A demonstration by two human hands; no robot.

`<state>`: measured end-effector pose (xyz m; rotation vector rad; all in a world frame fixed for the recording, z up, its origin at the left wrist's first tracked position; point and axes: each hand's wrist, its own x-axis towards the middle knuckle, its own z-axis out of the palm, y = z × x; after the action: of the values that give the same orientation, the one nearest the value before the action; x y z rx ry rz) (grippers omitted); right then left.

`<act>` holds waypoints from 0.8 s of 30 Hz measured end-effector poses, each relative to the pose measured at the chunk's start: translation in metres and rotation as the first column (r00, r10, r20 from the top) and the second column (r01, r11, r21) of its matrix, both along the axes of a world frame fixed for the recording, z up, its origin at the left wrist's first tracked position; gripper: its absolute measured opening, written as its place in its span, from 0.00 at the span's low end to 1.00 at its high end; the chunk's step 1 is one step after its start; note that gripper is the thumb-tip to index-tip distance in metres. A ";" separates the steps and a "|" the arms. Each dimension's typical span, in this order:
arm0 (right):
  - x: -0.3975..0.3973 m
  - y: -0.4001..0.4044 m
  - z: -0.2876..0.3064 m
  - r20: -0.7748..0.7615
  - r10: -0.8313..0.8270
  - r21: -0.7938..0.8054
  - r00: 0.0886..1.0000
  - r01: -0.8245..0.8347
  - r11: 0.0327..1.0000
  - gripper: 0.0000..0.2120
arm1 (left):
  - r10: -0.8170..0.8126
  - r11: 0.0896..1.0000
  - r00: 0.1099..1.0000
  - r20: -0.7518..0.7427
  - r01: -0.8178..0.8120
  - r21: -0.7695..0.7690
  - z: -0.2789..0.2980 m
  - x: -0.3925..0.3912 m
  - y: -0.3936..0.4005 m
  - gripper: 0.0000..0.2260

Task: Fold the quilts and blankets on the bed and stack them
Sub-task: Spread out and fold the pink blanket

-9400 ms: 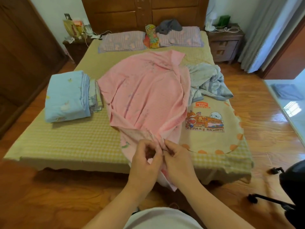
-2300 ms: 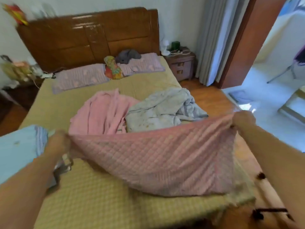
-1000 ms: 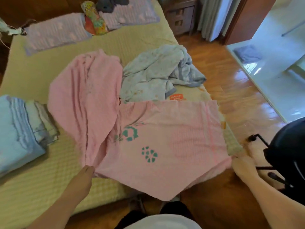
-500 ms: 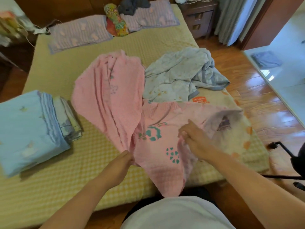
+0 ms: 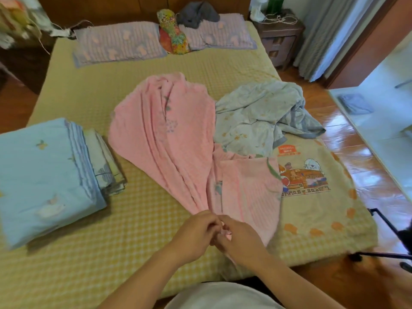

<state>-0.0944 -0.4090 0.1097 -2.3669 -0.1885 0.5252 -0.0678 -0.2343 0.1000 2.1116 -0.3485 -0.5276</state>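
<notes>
A pink quilt [image 5: 169, 139] lies bunched lengthwise on the bed [image 5: 138, 210], fanning out toward the pillows and narrowing to its near end. My left hand [image 5: 196, 230] and my right hand [image 5: 236, 237] meet at that near end and pinch the quilt's corners together. A crumpled pale blue-grey blanket [image 5: 258, 117] lies to the right of it. A folded light blue quilt [image 5: 42, 170] sits on the bed's left side on top of another folded blanket [image 5: 104, 163]. A beige cartoon-print blanket [image 5: 312, 192] lies flat at the right, partly under the pink quilt.
Two striped pillows [image 5: 120, 43] and a floral cushion [image 5: 174, 34] lie at the headboard. A nightstand [image 5: 281, 34] stands at the back right beside curtains. A black chair base [image 5: 388, 241] is on the wooden floor at the right.
My hands were apart on the pink quilt half a second ago; they have come together at its near end, folding the right half over so the quilt is narrower.
</notes>
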 end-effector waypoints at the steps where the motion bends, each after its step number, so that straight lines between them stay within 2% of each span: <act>1: 0.004 0.000 0.000 0.011 0.011 -0.024 1.000 -0.010 1.000 0.16 | 0.009 1.000 1.000 -0.003 -0.009 -0.025 -0.001 -0.002 0.000 0.10; 5: 0.014 -0.013 0.007 0.070 0.051 -0.110 0.996 -0.043 0.993 0.16 | 0.129 0.984 0.991 -0.031 -0.132 -0.120 0.006 -0.008 -0.006 0.07; 7: 0.006 -0.020 0.016 0.117 0.054 -0.165 0.992 -0.034 0.986 0.17 | 0.042 0.995 0.999 0.007 -0.041 -0.096 0.013 -0.007 -0.009 0.05; 10: -0.005 -0.041 0.043 0.150 0.019 -0.171 0.989 0.007 0.985 0.13 | -0.263 0.958 0.947 0.183 0.234 0.167 0.016 0.008 0.000 0.11; 13: 0.001 -0.073 0.091 0.265 -0.070 -0.202 0.962 0.126 0.971 0.12 | -0.326 0.924 0.911 0.251 0.251 0.287 0.014 0.037 0.015 0.10; 15: 0.013 -0.090 0.130 0.392 -0.177 -0.189 0.903 0.268 0.945 0.13 | -0.286 0.925 0.919 0.271 0.192 0.327 0.019 0.059 0.023 0.08; 18: 0.036 -0.097 0.203 0.584 -0.401 0.006 0.706 0.490 0.872 0.14 | -0.197 0.942 0.943 0.267 0.106 0.319 0.029 0.091 0.025 0.08; 21: 0.050 -0.093 0.273 0.720 -0.447 0.156 0.532 0.503 0.850 0.14 | -0.110 0.962 0.942 0.318 0.020 0.274 0.044 0.111 0.012 0.06; 22: 0.053 -0.093 0.292 0.744 -0.423 0.161 0.517 0.475 0.865 0.15 | -0.032 0.976 0.936 0.351 -0.046 0.213 0.051 0.117 0.007 0.05; 24: 0.055 -0.097 0.319 0.745 -0.345 0.096 0.571 0.420 0.902 0.16 | 0.137 0.977 0.902 0.409 -0.192 0.096 0.064 0.127 0.002 0.04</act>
<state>-0.0389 -0.5056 0.4292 -2.4729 -0.0008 -0.7151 0.0593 -0.2320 0.1638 2.3522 -0.3667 -0.0110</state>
